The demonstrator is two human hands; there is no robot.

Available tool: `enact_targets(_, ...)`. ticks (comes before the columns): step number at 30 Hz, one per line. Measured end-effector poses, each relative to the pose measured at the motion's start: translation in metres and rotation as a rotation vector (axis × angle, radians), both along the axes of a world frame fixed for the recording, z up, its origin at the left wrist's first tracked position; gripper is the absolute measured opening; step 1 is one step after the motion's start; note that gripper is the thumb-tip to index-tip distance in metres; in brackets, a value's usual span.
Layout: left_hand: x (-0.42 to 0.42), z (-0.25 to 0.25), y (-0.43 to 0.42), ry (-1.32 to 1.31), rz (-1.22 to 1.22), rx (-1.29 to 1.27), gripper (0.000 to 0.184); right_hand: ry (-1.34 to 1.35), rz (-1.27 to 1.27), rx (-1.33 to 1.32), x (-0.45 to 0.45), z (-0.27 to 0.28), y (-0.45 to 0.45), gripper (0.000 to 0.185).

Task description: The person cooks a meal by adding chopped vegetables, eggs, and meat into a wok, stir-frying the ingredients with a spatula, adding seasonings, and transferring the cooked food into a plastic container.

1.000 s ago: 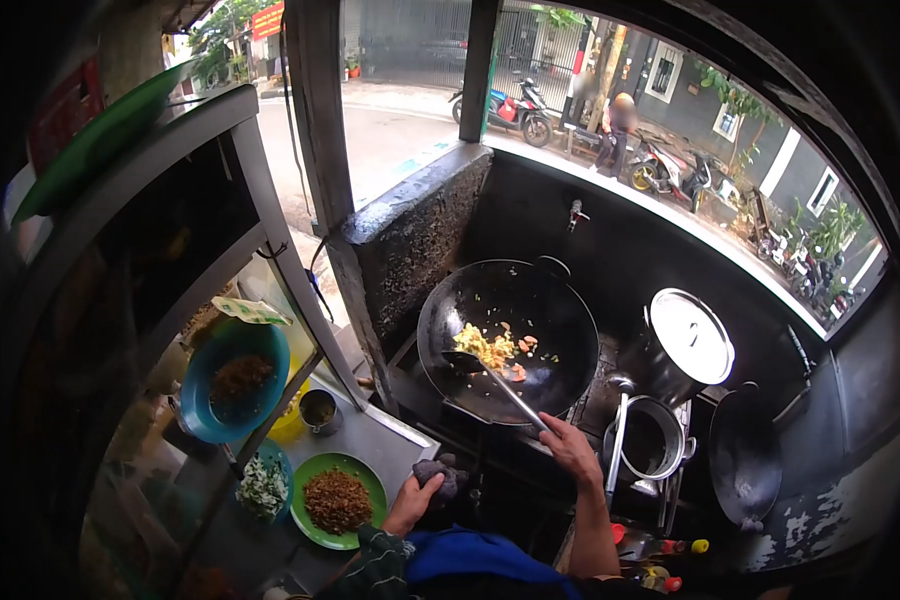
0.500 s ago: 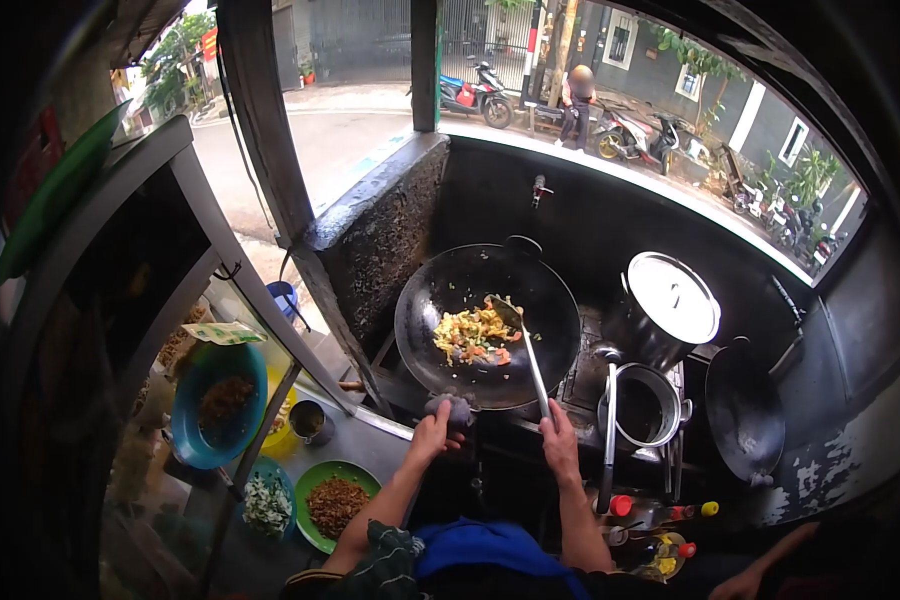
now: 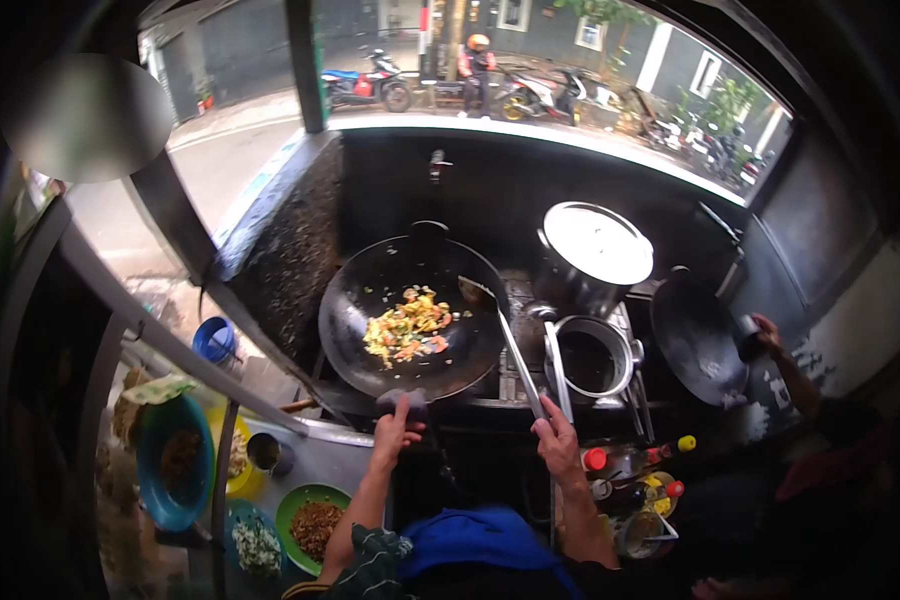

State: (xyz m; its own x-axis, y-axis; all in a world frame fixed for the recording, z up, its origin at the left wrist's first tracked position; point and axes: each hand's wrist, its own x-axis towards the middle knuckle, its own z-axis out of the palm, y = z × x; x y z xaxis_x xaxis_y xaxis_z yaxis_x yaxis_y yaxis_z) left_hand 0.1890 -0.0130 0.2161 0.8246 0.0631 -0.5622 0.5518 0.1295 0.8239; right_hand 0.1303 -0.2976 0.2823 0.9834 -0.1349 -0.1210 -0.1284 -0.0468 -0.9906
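A big dark wok (image 3: 345,335) sits on the stove, with chopped fried food (image 3: 408,325) in orange, yellow and green at its middle. My left hand (image 3: 398,437) is closed round a grey cloth (image 3: 406,405) at the wok's near handle. In my closed right hand (image 3: 558,442) is the long handle of a metal wok spatula (image 3: 513,350). Its blade rests near or just over the wok's right inner side, apart from the food.
Right of the wok stand a tall lidded pot (image 3: 575,265) and an open pot (image 3: 610,345). Another person's hand (image 3: 767,335) holds something dark by a second wok (image 3: 685,330). Bottles (image 3: 620,460) stand low right; a green plate (image 3: 288,520) and bowls sit at left.
The spatula blade has moved from the food to the wok's right side. My view has turned right. The other person's hand has risen from the lower right to beside the second wok.
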Motion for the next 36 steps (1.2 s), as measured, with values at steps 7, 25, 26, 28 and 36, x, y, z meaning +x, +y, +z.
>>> enact_targets(7, -0.08, -0.012, 0.024, 0.057, -0.231, -0.065, 0.043, -0.006, -0.382, 0.247, -0.063, 0.053, -0.029, 0.058)
enact_targets(25, -0.105, -0.013, 0.034, -0.106, -0.054, -0.044, 0.034, -0.029, -0.234, 1.093, -0.063, 0.075, -0.033, 0.053)
enact_targets(26, -0.106, -0.01, 0.035, -0.107, -0.053, -0.037, 0.034, 0.022, -0.193, 1.006, -0.06, 0.078, -0.027, 0.056)
enact_targets(28, -0.107, -0.011, 0.036, -0.119, -0.038, -0.037, 0.034, 0.105, -0.071, 0.829, -0.049, 0.076, -0.014, 0.064)
enact_targets(36, -0.128, 0.009, 0.04, -0.163, 0.043, -0.053, 0.034, 0.194, 0.235, -0.143, -0.005, 0.033, 0.02, 0.055)
